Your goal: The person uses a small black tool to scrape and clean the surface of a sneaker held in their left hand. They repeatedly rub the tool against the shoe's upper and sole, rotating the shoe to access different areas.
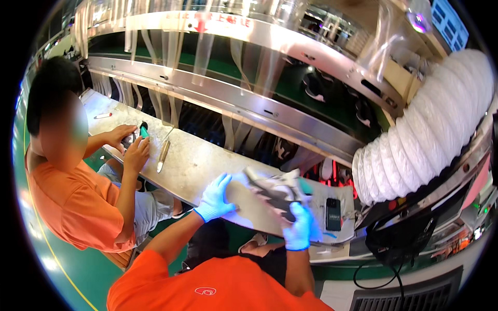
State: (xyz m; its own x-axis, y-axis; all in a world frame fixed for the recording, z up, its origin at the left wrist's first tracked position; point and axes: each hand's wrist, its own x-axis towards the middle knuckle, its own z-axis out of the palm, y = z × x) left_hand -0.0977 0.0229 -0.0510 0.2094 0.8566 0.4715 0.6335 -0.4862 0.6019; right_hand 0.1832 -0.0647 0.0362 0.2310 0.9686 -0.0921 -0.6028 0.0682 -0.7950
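My left hand, in a light blue glove, is raised over the near edge of the worktable with its fingers stretched out and nothing in it. To its right, a grey and dark shoe is held up above the tabletop, smeared by motion. My right hand, gloved in the same blue, grips the shoe at its near right end. Part of the shoe's underside is hidden by that hand. A gap separates my left hand from the shoe.
The long worktable carries a knife-like tool and a black phone. At left, a co-worker in orange handles a small item. Behind runs a conveyor with shoes; a white ribbed duct stands right.
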